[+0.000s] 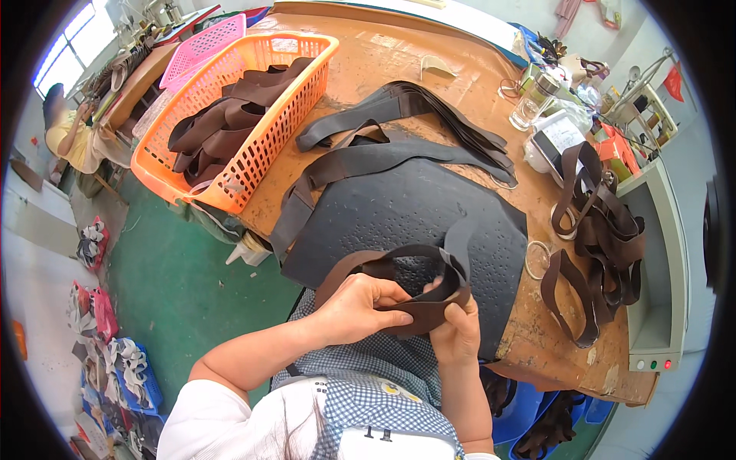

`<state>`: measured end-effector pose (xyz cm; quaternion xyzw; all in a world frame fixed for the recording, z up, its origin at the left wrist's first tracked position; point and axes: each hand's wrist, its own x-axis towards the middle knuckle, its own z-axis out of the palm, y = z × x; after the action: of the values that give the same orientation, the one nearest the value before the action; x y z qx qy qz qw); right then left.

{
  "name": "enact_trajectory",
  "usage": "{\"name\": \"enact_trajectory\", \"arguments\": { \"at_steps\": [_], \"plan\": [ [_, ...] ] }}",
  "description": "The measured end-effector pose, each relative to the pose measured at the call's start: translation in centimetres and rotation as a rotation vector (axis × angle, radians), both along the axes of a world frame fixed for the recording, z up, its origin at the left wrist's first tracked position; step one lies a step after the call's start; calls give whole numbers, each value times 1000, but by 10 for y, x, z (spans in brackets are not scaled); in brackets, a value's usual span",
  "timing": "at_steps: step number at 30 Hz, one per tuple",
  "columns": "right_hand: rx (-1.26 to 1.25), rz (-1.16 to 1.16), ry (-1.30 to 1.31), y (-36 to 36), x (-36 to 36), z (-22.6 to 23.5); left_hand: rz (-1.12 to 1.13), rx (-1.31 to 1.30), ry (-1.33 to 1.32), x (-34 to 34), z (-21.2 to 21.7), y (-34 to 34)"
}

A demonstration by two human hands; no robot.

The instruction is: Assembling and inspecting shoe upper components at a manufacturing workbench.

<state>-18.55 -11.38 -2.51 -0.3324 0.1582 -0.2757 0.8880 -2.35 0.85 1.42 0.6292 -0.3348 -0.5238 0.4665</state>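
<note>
- Two bare hands work low in my head view, and the loop [420,316] between them is brown, held just above the near part of the black mat [414,203].
- On the left hand [360,307] I see thumb and index finger pinched together on the loop's near edge.
- The right hand [457,328] has its fingers clamped on the loop's right end, thumb on the outside; some fingertips are hidden from me by the band.
- From that end, a dark grey tail [460,236] stands up over the mat.
- I make out the mat as pitted, lying on the brown worktop [353,38].
- Dark strips [469,126] lie folded in a bundle beyond the mat; another strip [349,162] runs along its far left edge.
- An orange basket [268,157] at the worktop's left side holds brown bands [238,115]; a pink basket [205,44] sits just behind it.
- To the right, I have a heap of brown straps [606,241] beside a grey housing [675,253], with a ring [537,259] near the mat and a glass jar [527,110] farther back.
- Far left, another person [73,136] sits above the green floor [184,291].
</note>
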Motion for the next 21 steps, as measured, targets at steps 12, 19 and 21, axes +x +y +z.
{"name": "enact_trajectory", "arguments": {
  "at_steps": [12, 19, 21],
  "plan": [
    [-103, -261, 248, 9, 5, 11, -168, 23, -209, 1, 19, -8],
    [-185, -325, 334, 17, 12, 10, -116, -64, -98, -8, -4, -8],
    [-168, -317, 322, 18, 11, 4, -92, -41, -74, -10, -7, -9]
  ]
}}
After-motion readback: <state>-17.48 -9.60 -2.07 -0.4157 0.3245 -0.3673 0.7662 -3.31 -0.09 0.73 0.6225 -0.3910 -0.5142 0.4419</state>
